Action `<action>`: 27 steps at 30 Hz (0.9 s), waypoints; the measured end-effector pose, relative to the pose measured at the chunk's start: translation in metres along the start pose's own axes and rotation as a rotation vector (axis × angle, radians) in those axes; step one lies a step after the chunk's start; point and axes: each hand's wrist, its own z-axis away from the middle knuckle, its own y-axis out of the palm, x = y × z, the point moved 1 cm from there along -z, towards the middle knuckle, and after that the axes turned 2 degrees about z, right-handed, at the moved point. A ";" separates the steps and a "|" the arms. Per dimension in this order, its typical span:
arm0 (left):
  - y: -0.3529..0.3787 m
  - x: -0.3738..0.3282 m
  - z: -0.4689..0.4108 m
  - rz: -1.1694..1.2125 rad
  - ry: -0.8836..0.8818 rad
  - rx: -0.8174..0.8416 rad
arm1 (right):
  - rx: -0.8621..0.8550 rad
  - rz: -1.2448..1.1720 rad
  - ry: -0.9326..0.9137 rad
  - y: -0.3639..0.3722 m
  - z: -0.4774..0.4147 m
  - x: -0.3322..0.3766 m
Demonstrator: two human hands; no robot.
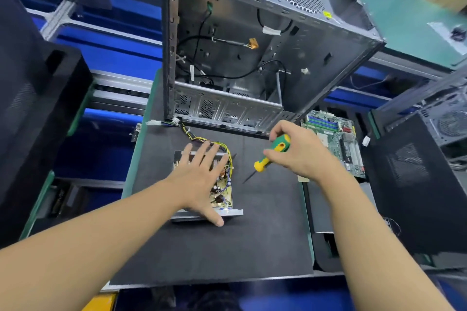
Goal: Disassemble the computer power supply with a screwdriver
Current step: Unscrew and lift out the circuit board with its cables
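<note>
Screwdriver (280, 146) is clenched in the right hand (300, 153), shaft aimed leftward at the power supply (223, 194) covered by the outspread left hand (199, 179).

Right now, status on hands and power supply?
Left hand open over uncovered power supply. Right hand grips screwdriver, tip beside it. Wires trail toward case.

left hand (199, 177) over power supply (222, 192) (opened), right hand (298, 151) gripping screwdriver (273, 151)

power supply (223, 192): lid off, board and yellow wires showing, flat, left of desk (252, 247) middle | screwdriver (265, 159): green-yellow handle, tip tilted down-left, held over desk in right hand (300, 151)
</note>
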 end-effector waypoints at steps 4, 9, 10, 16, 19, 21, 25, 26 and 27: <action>0.012 -0.005 -0.001 -0.056 0.006 -0.100 | 0.172 0.110 -0.061 0.021 0.012 0.002; 0.016 0.000 0.002 0.084 0.063 -0.200 | 0.185 0.054 -0.056 0.049 0.022 -0.009; 0.015 0.000 0.002 0.090 0.069 -0.212 | 0.178 0.036 -0.057 0.050 0.021 -0.011; 0.017 0.001 0.002 0.092 0.070 -0.258 | 0.201 0.002 -0.109 0.055 0.013 -0.009; 0.017 0.000 0.001 0.091 0.068 -0.282 | 0.208 0.010 -0.118 0.056 0.011 -0.008; 0.018 0.000 0.001 0.098 0.066 -0.289 | 0.213 0.020 -0.119 0.056 0.011 -0.007; 0.018 0.000 0.002 0.117 0.062 -0.297 | 0.198 0.034 -0.129 0.053 0.013 -0.007; 0.018 0.000 0.002 0.123 0.061 -0.299 | 0.190 0.037 -0.130 0.052 0.013 -0.007; 0.018 0.000 0.002 0.128 0.059 -0.300 | 0.184 0.035 -0.131 0.051 0.014 -0.007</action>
